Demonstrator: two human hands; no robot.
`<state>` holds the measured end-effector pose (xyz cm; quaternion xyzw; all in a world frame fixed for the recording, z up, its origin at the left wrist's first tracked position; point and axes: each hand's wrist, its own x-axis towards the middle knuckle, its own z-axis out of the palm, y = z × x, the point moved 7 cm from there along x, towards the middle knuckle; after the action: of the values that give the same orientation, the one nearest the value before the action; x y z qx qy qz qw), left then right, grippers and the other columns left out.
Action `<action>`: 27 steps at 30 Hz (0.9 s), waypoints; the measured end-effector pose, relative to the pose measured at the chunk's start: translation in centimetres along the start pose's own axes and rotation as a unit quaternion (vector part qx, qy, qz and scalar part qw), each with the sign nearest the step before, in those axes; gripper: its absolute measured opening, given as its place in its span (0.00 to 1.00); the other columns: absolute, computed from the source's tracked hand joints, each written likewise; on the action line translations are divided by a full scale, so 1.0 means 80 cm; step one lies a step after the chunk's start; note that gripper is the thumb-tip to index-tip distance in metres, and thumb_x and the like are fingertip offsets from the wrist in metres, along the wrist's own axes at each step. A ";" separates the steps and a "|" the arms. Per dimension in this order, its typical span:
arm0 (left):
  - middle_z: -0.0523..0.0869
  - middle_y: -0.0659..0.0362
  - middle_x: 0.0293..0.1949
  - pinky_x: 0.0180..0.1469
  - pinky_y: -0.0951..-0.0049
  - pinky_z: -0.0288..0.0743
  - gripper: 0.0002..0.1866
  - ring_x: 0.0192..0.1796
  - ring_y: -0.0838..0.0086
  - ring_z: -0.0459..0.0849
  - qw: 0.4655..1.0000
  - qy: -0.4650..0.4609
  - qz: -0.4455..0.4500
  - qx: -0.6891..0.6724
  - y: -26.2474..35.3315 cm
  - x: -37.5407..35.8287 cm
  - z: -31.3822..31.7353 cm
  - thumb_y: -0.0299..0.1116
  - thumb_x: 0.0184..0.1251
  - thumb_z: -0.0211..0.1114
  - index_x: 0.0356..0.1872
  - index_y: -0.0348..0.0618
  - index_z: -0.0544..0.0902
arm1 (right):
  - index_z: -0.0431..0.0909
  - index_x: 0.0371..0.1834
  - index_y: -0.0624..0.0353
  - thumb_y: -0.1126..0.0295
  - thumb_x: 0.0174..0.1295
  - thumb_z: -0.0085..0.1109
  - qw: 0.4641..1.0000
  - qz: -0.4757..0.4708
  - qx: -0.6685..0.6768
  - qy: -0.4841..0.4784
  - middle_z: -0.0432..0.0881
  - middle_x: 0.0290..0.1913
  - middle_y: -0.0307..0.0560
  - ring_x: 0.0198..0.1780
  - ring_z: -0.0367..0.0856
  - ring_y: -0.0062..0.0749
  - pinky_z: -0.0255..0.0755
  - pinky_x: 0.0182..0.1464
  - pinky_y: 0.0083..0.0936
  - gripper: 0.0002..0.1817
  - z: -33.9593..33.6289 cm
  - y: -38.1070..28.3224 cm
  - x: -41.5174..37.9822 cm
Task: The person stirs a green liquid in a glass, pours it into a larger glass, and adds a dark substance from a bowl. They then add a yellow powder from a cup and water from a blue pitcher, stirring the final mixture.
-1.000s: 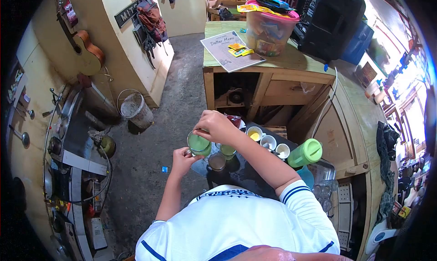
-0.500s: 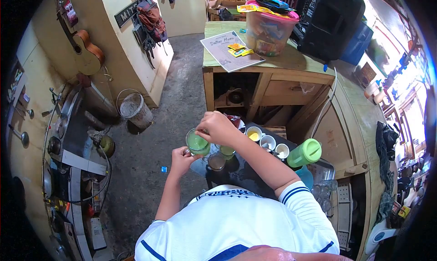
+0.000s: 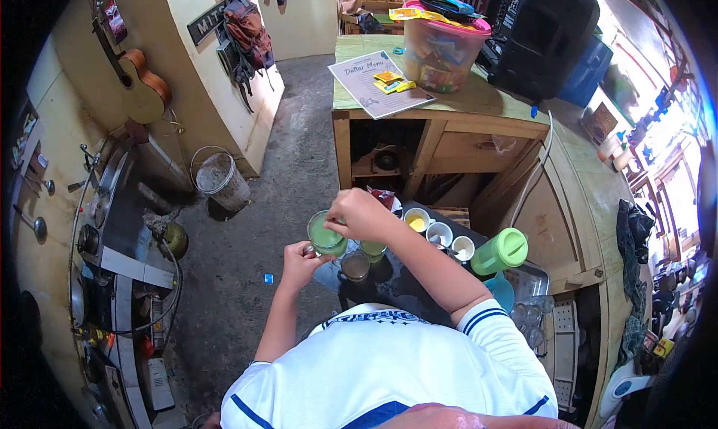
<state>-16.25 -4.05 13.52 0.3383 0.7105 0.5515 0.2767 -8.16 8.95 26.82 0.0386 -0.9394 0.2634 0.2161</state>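
A glass mug of green liquid (image 3: 327, 236) is held at its handle by my left hand (image 3: 301, 263), whose fingers are closed round it. Over the mug's rim, my right hand (image 3: 354, 213) is pinched, with its fingertips at the mouth of the mug; what it grips is too small to make out. Just right of the mug, another glass with green contents (image 3: 372, 249) is partly hidden by my right forearm. A glass of brownish liquid (image 3: 355, 266) stands nearer my body on the dark table (image 3: 419, 294).
White cups (image 3: 440, 234), one with yellow contents, stand right of my forearm. Beyond them are a green lidded pitcher (image 3: 499, 251), a metal tray (image 3: 532, 279) and clear glasses (image 3: 529, 317). A wooden counter (image 3: 479, 115) lies ahead; a bucket (image 3: 223, 182) stands on the floor.
My right hand has shifted very slightly at the mug's rim, still pinched. The mug and my left hand have barely moved.
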 end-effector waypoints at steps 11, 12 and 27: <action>0.69 0.74 0.17 0.24 0.80 0.56 0.11 0.23 0.89 0.61 0.999 -0.016 -0.005 0.039 -0.002 0.000 0.001 0.28 0.44 0.80 0.26 0.37 0.85 | 0.88 0.30 0.61 0.65 0.54 0.67 0.994 -0.018 0.084 0.069 0.85 0.28 0.49 0.32 0.81 0.41 0.75 0.40 0.33 0.09 -0.008 -0.001 -0.003; 0.69 0.74 0.17 0.24 0.80 0.55 0.11 0.23 0.89 0.61 0.999 -0.015 -0.006 0.045 0.007 -0.001 0.001 0.28 0.45 0.80 0.26 0.37 0.85 | 0.88 0.30 0.61 0.65 0.53 0.67 0.999 -0.002 0.025 0.049 0.85 0.28 0.49 0.33 0.81 0.41 0.75 0.41 0.34 0.10 -0.008 0.000 -0.004; 0.70 0.73 0.18 0.24 0.81 0.57 0.13 0.23 0.89 0.63 0.999 -0.014 0.000 0.042 0.016 -0.004 0.010 0.30 0.45 0.81 0.24 0.36 0.84 | 0.87 0.30 0.62 0.65 0.53 0.67 0.999 0.034 0.011 0.034 0.84 0.28 0.50 0.35 0.80 0.42 0.75 0.41 0.35 0.10 -0.006 0.005 -0.011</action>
<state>-15.24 -3.61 14.55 0.3572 0.7289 0.5164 0.2727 -7.24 9.49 26.63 0.0001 -0.9294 0.2820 0.2380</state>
